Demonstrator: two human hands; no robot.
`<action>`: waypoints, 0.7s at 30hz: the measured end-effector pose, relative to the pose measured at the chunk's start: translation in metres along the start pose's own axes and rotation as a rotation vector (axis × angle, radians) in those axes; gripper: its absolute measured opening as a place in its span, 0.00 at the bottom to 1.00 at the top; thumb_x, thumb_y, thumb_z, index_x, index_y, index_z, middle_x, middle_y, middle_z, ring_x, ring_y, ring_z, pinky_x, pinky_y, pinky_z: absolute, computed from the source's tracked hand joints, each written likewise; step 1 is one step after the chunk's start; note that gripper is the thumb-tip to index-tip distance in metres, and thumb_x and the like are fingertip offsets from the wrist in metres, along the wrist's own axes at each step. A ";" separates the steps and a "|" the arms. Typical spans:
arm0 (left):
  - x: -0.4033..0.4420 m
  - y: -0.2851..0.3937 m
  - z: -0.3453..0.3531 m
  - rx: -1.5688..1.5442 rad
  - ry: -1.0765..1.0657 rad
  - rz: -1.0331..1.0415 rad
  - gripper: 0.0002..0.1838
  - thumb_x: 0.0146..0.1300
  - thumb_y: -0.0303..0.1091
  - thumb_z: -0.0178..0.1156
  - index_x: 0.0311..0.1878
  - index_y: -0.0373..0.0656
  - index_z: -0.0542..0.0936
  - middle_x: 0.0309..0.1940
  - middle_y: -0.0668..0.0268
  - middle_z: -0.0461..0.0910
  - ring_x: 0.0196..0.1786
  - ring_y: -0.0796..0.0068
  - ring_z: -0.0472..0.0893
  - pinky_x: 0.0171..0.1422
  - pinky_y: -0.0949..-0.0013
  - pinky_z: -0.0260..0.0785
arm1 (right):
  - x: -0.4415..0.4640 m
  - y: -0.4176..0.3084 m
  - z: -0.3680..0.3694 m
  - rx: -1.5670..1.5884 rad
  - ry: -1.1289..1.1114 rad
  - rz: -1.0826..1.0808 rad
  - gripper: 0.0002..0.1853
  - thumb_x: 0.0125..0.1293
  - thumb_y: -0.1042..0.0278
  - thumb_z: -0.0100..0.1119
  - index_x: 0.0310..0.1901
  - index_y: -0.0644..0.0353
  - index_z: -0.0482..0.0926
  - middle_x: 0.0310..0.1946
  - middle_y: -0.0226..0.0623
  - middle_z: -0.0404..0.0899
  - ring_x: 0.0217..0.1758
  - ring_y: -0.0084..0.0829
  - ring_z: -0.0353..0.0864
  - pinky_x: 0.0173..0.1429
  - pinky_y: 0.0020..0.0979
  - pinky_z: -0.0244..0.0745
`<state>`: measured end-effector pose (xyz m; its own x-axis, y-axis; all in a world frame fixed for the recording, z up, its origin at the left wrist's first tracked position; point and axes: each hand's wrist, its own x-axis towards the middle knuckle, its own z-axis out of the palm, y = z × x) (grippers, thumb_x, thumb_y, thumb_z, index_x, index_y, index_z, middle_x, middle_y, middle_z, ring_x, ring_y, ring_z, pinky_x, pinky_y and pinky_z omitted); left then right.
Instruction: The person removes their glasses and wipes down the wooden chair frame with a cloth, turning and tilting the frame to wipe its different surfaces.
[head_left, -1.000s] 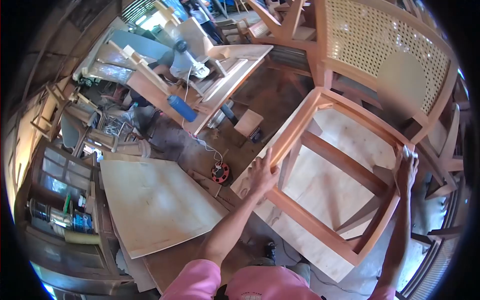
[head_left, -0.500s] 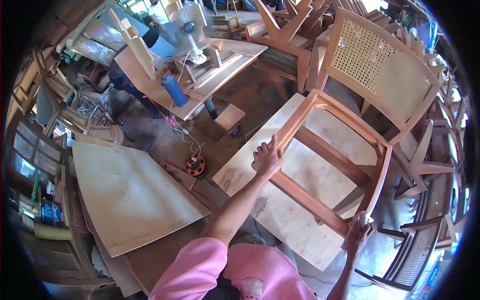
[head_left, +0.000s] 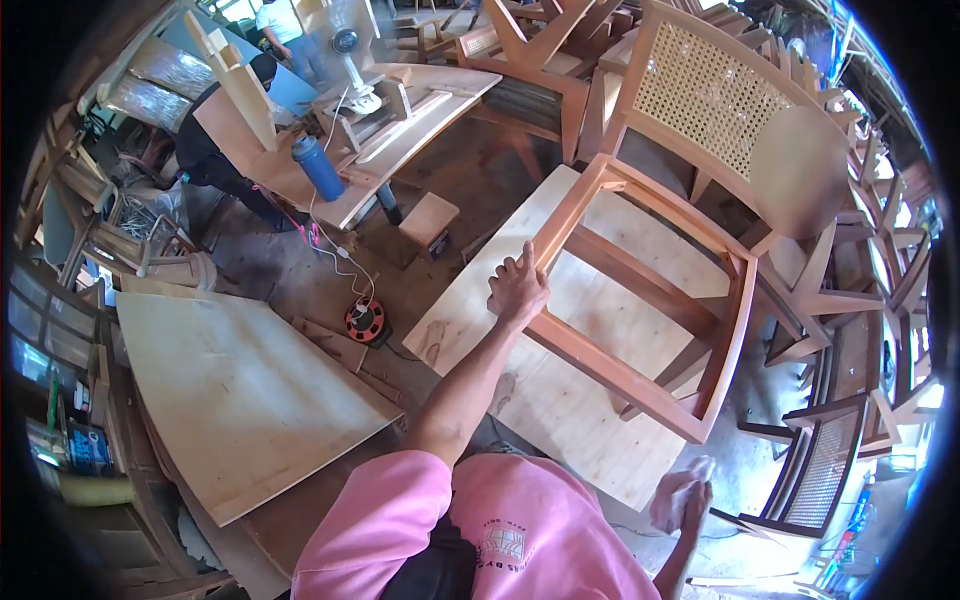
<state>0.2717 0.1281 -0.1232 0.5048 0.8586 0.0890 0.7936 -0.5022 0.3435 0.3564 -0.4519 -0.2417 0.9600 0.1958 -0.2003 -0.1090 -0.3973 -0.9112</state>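
A reddish-brown wooden chair seat frame (head_left: 620, 378), open in the middle with a crossbar, rests over a pale plywood board (head_left: 455, 310). My left hand (head_left: 520, 285) grips its left rail, with the index finger stretched along the wood. Low on the right, my right hand (head_left: 697, 508) is closed on a crumpled, pale pinkish cloth (head_left: 676, 492), apart from the frame's near corner. Behind the frame stands a woven-cane chair back (head_left: 700, 95); a blurred pale oval covers its right part.
Another plywood sheet (head_left: 240, 390) lies at left, near a red cable reel (head_left: 367, 322). The workbench (head_left: 440, 95) ahead carries a fan (head_left: 350, 70) and a blue bottle (head_left: 318, 168). A person (head_left: 215, 140) bends behind it. Stacked chair frames (head_left: 840, 300) crowd the right.
My right hand has come off the frame's near-right corner and dropped lower with the cloth, which now shows more fully. My left hand stays on the rail. The view has shifted slightly.
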 end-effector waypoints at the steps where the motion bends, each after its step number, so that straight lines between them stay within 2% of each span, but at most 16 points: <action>1: -0.002 0.001 -0.003 0.002 0.002 -0.002 0.32 0.61 0.46 0.49 0.69 0.53 0.56 0.47 0.48 0.72 0.49 0.50 0.76 0.48 0.48 0.67 | 0.016 0.030 -0.009 0.184 0.061 -0.017 0.20 0.68 0.53 0.50 0.49 0.63 0.72 0.38 0.35 0.75 0.41 0.33 0.76 0.44 0.35 0.71; 2: -0.002 0.003 -0.006 0.004 0.006 -0.001 0.33 0.61 0.46 0.49 0.69 0.53 0.56 0.47 0.48 0.72 0.48 0.50 0.76 0.48 0.48 0.67 | 0.021 0.031 -0.008 0.371 0.126 -0.036 0.21 0.67 0.53 0.51 0.52 0.62 0.72 0.40 0.34 0.74 0.43 0.31 0.75 0.46 0.32 0.71; 3: -0.003 0.004 -0.007 0.011 0.006 -0.001 0.33 0.60 0.46 0.49 0.69 0.53 0.56 0.46 0.48 0.73 0.48 0.50 0.76 0.48 0.47 0.67 | 0.031 0.032 -0.007 0.743 0.137 0.163 0.25 0.69 0.52 0.47 0.58 0.65 0.68 0.45 0.39 0.72 0.49 0.33 0.73 0.52 0.30 0.69; 5: -0.001 0.005 -0.007 0.002 0.004 -0.007 0.32 0.60 0.44 0.50 0.69 0.55 0.57 0.47 0.50 0.72 0.49 0.51 0.75 0.49 0.47 0.67 | 0.054 0.048 -0.009 -0.130 0.355 -0.472 0.26 0.67 0.57 0.49 0.62 0.64 0.64 0.47 0.40 0.72 0.50 0.34 0.72 0.56 0.32 0.67; 7: -0.001 0.004 -0.003 0.002 0.051 0.007 0.32 0.60 0.43 0.51 0.68 0.55 0.59 0.46 0.50 0.73 0.47 0.51 0.76 0.49 0.46 0.67 | 0.107 0.098 -0.020 -0.059 0.223 -0.504 0.26 0.67 0.58 0.49 0.62 0.64 0.64 0.49 0.38 0.72 0.51 0.32 0.72 0.57 0.31 0.67; 8: -0.001 0.002 -0.001 0.014 0.070 0.014 0.32 0.60 0.44 0.51 0.68 0.55 0.59 0.46 0.50 0.73 0.46 0.51 0.76 0.49 0.46 0.67 | 0.140 0.123 -0.023 0.451 0.012 -0.205 0.25 0.68 0.56 0.48 0.61 0.63 0.66 0.50 0.36 0.72 0.51 0.30 0.72 0.57 0.30 0.68; 9: 0.001 0.001 0.001 0.027 0.084 0.022 0.32 0.60 0.44 0.51 0.68 0.55 0.59 0.46 0.50 0.73 0.46 0.51 0.76 0.49 0.46 0.67 | 0.131 0.075 -0.012 0.461 -0.013 -0.073 0.24 0.69 0.54 0.46 0.59 0.63 0.67 0.49 0.36 0.73 0.51 0.30 0.73 0.57 0.31 0.68; 10: -0.001 0.001 0.001 0.041 0.087 0.037 0.32 0.60 0.44 0.51 0.68 0.55 0.59 0.46 0.49 0.73 0.46 0.51 0.76 0.49 0.47 0.67 | 0.107 -0.012 0.013 0.359 -0.039 0.025 0.24 0.69 0.53 0.44 0.58 0.63 0.69 0.47 0.37 0.74 0.52 0.30 0.73 0.57 0.31 0.68; 11: 0.000 0.001 0.001 0.025 0.049 0.002 0.32 0.60 0.45 0.51 0.69 0.55 0.59 0.46 0.49 0.73 0.46 0.51 0.77 0.47 0.47 0.69 | 0.103 -0.058 0.024 0.331 -0.061 0.078 0.24 0.70 0.51 0.42 0.56 0.63 0.71 0.46 0.37 0.75 0.52 0.30 0.73 0.58 0.32 0.67; 12: 0.004 -0.009 0.013 0.038 0.117 0.074 0.31 0.60 0.46 0.51 0.68 0.56 0.61 0.46 0.48 0.73 0.46 0.50 0.77 0.44 0.48 0.70 | 0.105 -0.097 0.030 0.329 -0.073 0.102 0.25 0.70 0.50 0.40 0.54 0.64 0.73 0.45 0.37 0.76 0.52 0.31 0.74 0.58 0.32 0.67; 14: 0.000 -0.006 0.006 0.045 0.152 0.097 0.29 0.61 0.46 0.52 0.67 0.56 0.63 0.44 0.49 0.73 0.44 0.51 0.77 0.44 0.49 0.71 | 0.131 -0.094 0.030 0.596 -0.040 0.132 0.24 0.68 0.53 0.49 0.59 0.60 0.70 0.44 0.32 0.75 0.46 0.23 0.75 0.47 0.27 0.73; 15: -0.001 -0.008 0.008 0.006 0.196 0.116 0.28 0.62 0.46 0.51 0.66 0.57 0.64 0.43 0.50 0.73 0.43 0.51 0.77 0.44 0.50 0.71 | 0.155 -0.082 0.024 0.762 0.035 0.066 0.26 0.66 0.52 0.51 0.57 0.64 0.71 0.39 0.35 0.78 0.44 0.29 0.77 0.48 0.31 0.72; 16: 0.000 -0.008 0.010 -0.036 0.243 0.136 0.28 0.62 0.45 0.51 0.66 0.57 0.64 0.42 0.51 0.74 0.43 0.52 0.77 0.45 0.50 0.70 | 0.151 -0.136 0.030 0.403 -0.007 -0.170 0.25 0.63 0.54 0.53 0.55 0.65 0.72 0.34 0.36 0.77 0.37 0.31 0.77 0.41 0.32 0.72; 18: -0.002 0.001 -0.001 0.038 0.116 0.024 0.27 0.62 0.45 0.52 0.66 0.57 0.65 0.40 0.53 0.75 0.43 0.53 0.77 0.46 0.51 0.70 | 0.141 -0.246 0.041 -0.385 0.196 -0.639 0.23 0.56 0.59 0.58 0.50 0.66 0.74 0.25 0.36 0.76 0.23 0.35 0.76 0.28 0.33 0.70; 19: -0.001 0.000 0.000 0.024 0.111 0.025 0.27 0.63 0.46 0.52 0.66 0.57 0.65 0.41 0.54 0.75 0.45 0.53 0.77 0.46 0.50 0.69 | 0.148 -0.271 0.047 -0.330 0.216 -0.594 0.20 0.55 0.59 0.59 0.46 0.64 0.76 0.24 0.36 0.75 0.22 0.33 0.75 0.28 0.33 0.69; 21: 0.003 -0.009 0.003 0.014 0.146 0.055 0.27 0.63 0.47 0.51 0.65 0.55 0.66 0.42 0.54 0.76 0.47 0.53 0.77 0.46 0.51 0.69 | 0.189 -0.265 0.054 -0.333 0.274 -0.745 0.15 0.58 0.63 0.54 0.43 0.63 0.74 0.26 0.36 0.74 0.27 0.33 0.75 0.32 0.34 0.69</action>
<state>0.2672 0.1348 -0.1289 0.4937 0.8352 0.2424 0.7715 -0.5492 0.3211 0.5528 -0.2606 -0.0573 0.7839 0.3043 0.5412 0.6148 -0.5017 -0.6085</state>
